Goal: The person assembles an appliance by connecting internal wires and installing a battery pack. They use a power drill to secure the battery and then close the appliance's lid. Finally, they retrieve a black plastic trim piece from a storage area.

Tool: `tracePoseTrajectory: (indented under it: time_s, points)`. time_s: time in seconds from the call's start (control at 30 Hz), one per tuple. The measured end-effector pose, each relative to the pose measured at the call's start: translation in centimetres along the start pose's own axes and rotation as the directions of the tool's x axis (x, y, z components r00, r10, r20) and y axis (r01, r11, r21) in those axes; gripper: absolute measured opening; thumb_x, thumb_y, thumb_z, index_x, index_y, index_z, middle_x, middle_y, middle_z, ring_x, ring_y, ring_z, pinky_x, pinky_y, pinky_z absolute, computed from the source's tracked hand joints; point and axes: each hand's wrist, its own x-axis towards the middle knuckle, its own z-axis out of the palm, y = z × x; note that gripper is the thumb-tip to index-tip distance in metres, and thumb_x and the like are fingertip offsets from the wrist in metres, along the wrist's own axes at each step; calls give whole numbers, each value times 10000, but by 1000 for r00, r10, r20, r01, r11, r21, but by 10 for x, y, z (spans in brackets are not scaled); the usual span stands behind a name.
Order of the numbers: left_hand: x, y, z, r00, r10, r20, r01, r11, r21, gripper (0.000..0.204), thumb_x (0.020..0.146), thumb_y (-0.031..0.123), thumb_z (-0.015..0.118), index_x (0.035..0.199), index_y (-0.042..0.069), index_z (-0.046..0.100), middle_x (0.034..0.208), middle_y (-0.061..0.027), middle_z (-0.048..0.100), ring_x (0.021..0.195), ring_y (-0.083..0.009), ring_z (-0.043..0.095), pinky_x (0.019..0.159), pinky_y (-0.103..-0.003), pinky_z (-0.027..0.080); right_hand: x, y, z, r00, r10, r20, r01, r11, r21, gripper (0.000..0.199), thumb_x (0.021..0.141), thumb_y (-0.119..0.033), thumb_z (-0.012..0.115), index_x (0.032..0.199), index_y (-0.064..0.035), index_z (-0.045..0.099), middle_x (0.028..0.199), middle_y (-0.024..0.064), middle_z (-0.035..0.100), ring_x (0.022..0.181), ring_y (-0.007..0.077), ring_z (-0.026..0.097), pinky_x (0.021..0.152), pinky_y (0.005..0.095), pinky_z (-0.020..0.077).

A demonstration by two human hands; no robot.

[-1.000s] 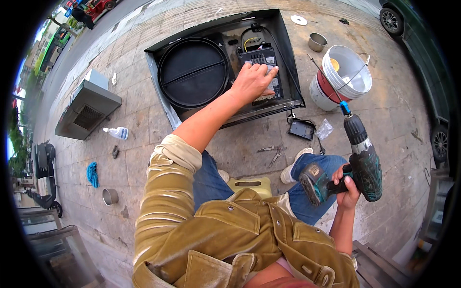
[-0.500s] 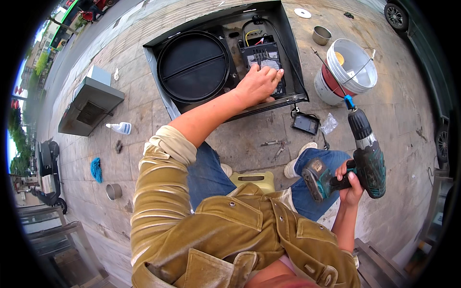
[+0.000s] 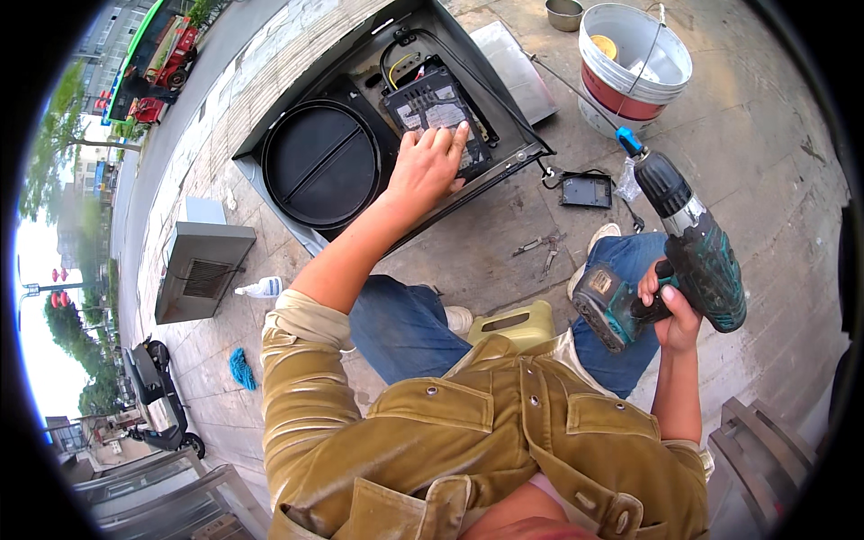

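Note:
A large dark metal housing (image 3: 261,180) lies on the paving before me, holding a round black fan cover (image 3: 301,171) and a black box (image 3: 423,101) with wires. My left hand (image 3: 427,166) is on the box, fingers curled over its face and thumb by its lower edge; the palm hides what lies beneath. To the right, my right hand (image 3: 673,310) is wrapped round the handle of a teal and black cordless drill (image 3: 697,243). A long thin bit with a blue collar (image 3: 630,141) sticks out of its chuck, pointing up and left past the bucket.
White and red buckets (image 3: 630,67) stand nested beyond the drill. Close by are a small black case (image 3: 585,190), pliers (image 3: 543,247) and a yellow-green plastic container (image 3: 517,326). A grey metal box (image 3: 202,270), a white bottle (image 3: 261,288) and a blue cloth (image 3: 241,369) lie left.
The whole view has turned and shifted, so the housing appears further left and more tilted. My left hand stays on the black box, and the drill remains in my right hand.

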Motion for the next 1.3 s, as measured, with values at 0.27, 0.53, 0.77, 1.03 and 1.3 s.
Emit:
tracePoseTrajectory:
  time_s: [0.27,0.53,0.77,1.03,1.3]
  points:
    - [17,1,-1,995,11,-101,-15,999,-34,695,650,309,713,1247,21,505,867,-64,488,847,-204,508,710,-338,397,2,10,-18,998,-6,-58,9,998,63,375,769,-181,604,1060,7,459,795,86,478,667,153,473,660,290,408]
    - [29,-13,1,979,-142,-148,86,941,-328,479,776,219,673,1192,46,508,853,-133,505,785,-305,566,677,-377,482,3,8,-22,999,-19,-50,22,998,60,381,778,-182,607,1061,23,455,795,79,475,673,148,473,656,292,403]
    - [40,-29,7,976,-216,-41,207,966,-153,699,754,429,684,1296,50,457,882,-134,546,830,-291,595,708,-362,497,2,6,-17,999,-28,-37,30,998,56,408,783,-179,607,1097,28,451,797,83,478,679,155,475,655,293,399]
    - [38,-33,10,980,-192,-41,186,975,-120,721,737,438,693,1288,33,464,890,-129,576,819,-290,615,680,-361,522,3,-11,-6,1000,19,22,-16,995,-97,422,767,-163,606,1116,19,453,796,93,489,670,159,476,657,295,407]
    - [36,-33,10,973,-228,-30,216,952,-219,726,738,409,694,1314,50,437,916,-138,585,834,-311,607,696,-382,506,5,-53,-3,1000,10,-19,-20,705,-709,203,787,-145,619,932,-9,576,744,42,545,679,131,509,651,264,401]
